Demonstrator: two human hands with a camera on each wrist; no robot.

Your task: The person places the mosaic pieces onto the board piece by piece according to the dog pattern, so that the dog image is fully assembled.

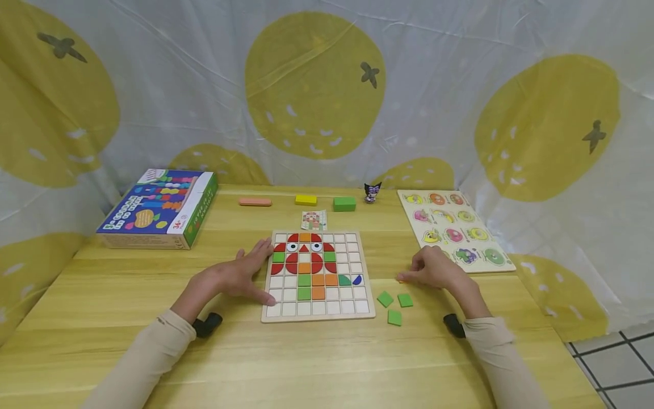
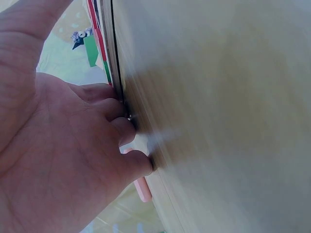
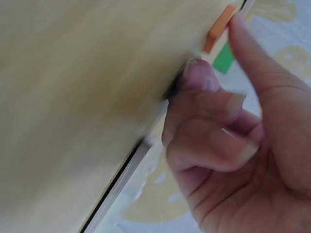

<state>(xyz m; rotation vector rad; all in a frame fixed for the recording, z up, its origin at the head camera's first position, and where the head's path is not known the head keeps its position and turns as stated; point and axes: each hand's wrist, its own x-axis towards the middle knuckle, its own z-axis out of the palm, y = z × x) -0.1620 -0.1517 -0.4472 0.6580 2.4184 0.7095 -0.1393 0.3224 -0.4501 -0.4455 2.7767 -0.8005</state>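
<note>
A wooden grid board [image 1: 301,311] lies mid-table, with red, orange, green and white tiles forming a parrot-like picture. At its left edge rests my left hand [image 1: 244,276], fingers spread along the side and thumb over the lower left corner. My right hand [image 1: 436,270] is at the table right of the board, fingers curled. In the right wrist view its thumb touches an orange tile [image 3: 220,29]; whether a finger pinches the tile too, I cannot tell. Three green square tiles [image 1: 394,317] lie loose nearer me. A green piece [image 1: 344,280] and a blue piece [image 1: 357,279] are on the board.
Behind the board lie a picture card [image 1: 314,220], a pink stick [image 1: 255,202], a yellow block [image 1: 305,200] and a green block [image 1: 344,204]. A small figurine [image 1: 372,193] stands beside them. A game box [image 1: 158,207] is at left, a fruit puzzle board [image 1: 452,227] at right.
</note>
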